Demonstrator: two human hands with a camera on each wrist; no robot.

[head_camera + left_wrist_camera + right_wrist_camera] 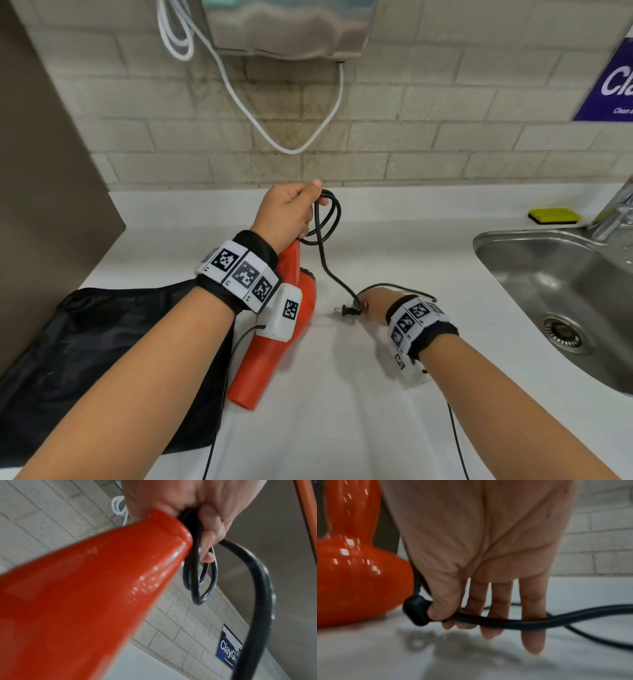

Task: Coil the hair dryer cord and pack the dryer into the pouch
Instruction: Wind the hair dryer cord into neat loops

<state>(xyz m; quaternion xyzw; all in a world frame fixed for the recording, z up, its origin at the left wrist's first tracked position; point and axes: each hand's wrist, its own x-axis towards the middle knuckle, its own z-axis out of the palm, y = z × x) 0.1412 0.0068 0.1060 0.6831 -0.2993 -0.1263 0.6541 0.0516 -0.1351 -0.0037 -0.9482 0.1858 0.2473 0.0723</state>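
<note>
An orange hair dryer (274,346) rests on the white counter (342,428) with its handle raised. My left hand (291,212) grips the handle end (120,574) together with several loops of the black cord (329,212). Those loops (200,577) hang below my fingers. The cord runs down to the black plug (349,310). My right hand (376,303) pinches the cord just behind the plug (417,610) with thumb and forefinger, and the other fingers (533,632) hang straight behind the cord (513,622). A black mesh pouch (102,359) lies flat at the left.
A steel sink (565,301) with a tap (616,212) sits at the right, and a yellow sponge (553,216) lies behind it. A wall-mounted metal unit (291,27) with white cable (291,147) hangs above the tiled wall. A grey panel (44,171) bounds the left.
</note>
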